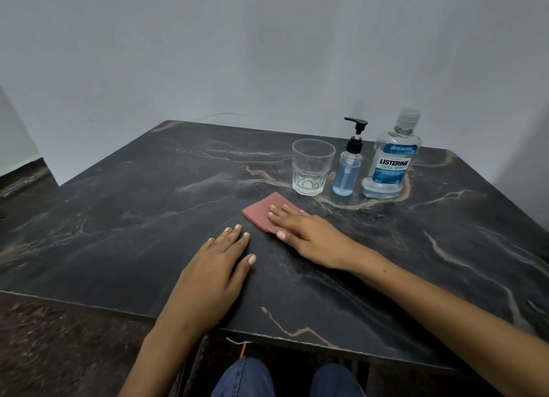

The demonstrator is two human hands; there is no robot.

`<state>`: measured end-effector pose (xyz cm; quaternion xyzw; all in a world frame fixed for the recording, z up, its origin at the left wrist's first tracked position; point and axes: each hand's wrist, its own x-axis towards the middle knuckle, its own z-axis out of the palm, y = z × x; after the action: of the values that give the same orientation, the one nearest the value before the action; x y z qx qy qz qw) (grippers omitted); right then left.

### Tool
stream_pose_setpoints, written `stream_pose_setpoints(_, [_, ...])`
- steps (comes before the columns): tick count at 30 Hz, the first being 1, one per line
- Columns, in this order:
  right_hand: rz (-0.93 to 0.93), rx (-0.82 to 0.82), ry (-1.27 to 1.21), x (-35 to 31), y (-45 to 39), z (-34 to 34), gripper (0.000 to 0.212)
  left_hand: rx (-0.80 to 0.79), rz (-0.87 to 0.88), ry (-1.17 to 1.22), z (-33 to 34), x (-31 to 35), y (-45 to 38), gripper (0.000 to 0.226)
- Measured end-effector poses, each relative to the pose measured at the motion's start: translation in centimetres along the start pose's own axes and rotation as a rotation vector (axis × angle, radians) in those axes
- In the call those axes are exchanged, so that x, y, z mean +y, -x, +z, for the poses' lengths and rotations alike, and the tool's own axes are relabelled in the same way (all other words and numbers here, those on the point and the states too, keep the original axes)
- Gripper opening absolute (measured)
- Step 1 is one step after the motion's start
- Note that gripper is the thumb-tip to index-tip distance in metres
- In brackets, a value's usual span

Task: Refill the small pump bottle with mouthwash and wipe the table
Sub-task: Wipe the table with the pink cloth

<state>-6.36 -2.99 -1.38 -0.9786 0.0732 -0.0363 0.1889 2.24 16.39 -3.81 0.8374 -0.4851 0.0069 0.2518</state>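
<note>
Because the pink cloth [264, 211] lies flat under the straight fingers [285, 215] of the right hand [309, 236], it looks thin, soft and light, likely to slide with the palm rather than bunch; pressing down with flat fingers should carry it better than pinching an edge. Its far corner pokes out beyond the fingertips, toward the glass tumbler [312, 166]. The left hand [217, 266] rests flat on the table [118, 218] just beside the right thumb, fingers straight and together, holding nothing.

Beyond the right fingertips stand three things in a row: the tumbler, the small pump bottle [348, 170] with blue liquid up most of its body, and the mouthwash bottle [392, 164], capped and nearly drained (a little blue shows at its base). The pump bottle is probably light and top-heavy, easy to tip with a careless sweep; take it round the body, not the pump head. The tumbler is fragile and hard.

The tabletop is dark veined stone, smooth and slightly glossy, likely slick when wet. Plain pale walls stand behind it.
</note>
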Motion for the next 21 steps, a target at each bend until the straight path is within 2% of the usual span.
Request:
stream_pose_setpoints(3, [-0.077, 0.002, 0.0, 1.1, 2.8, 0.1, 0.047, 0.019, 0.006, 0.025, 0.1, -0.2, 0.2, 0.05])
stream_pose_setpoints(6, [-0.048, 0.045, 0.04, 2.1, 4.4, -0.1, 0.047, 0.032, 0.009, 0.046, 0.2, -0.4, 0.2, 0.049])
stream_pose_setpoints(13, [0.08, 0.019, 0.038, 0.9, -0.5, -0.5, 0.048, 0.064, 0.009, 0.063, 0.5, -0.4, 0.2, 0.047])
stream_pose_setpoints(21, [-0.021, -0.059, 0.027, -2.4, -3.8, 0.8, 0.045, 0.089, -0.036, 0.08, 0.5, -0.3, 0.3, 0.054])
